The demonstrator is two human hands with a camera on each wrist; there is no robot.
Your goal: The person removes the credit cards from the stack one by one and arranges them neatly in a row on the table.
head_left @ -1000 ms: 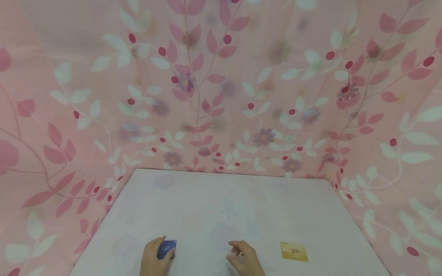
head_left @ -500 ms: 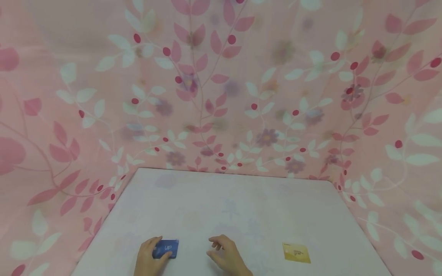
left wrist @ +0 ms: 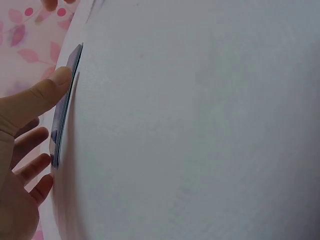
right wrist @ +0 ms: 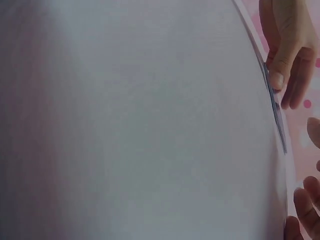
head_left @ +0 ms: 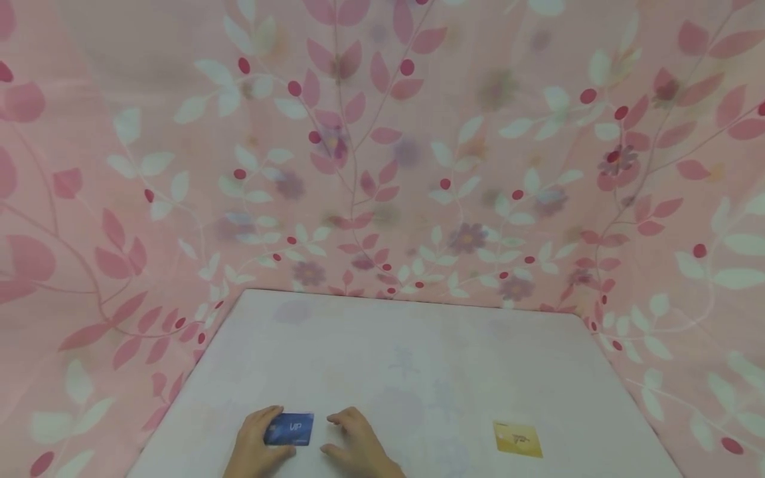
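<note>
- Head view: at 9 o'clock, a left cloth (head_left: 42,199) in pink, printed with darker pink leaves, is hung down to the tabletop's side.
- At 7 o'clock, the left hand (head_left: 254,441) is seen with thumb and fingers clamped on the left part of a blue VIP card.
- Just right of it, the blue VIP card (head_left: 289,429) is shown face up; thin layered edges are seen in the left wrist view.
- At 6 o'clock, the right hand (head_left: 358,445) is held near the card's 3 o'clock side, thumb and fingertips apart.
- Towards 12 o'clock, the back cloth (head_left: 388,199) is covered with trailing stems, pale leaves, red berries and blurred flowers.
- Below it, a white tabletop (head_left: 418,358) is faintly marked with bluish and purplish shapes.
- At 5 o'clock, a yellow card (head_left: 517,439) is laid flat.
- At 3 o'clock, a right cloth (head_left: 687,352) is similarly patterned.
</note>
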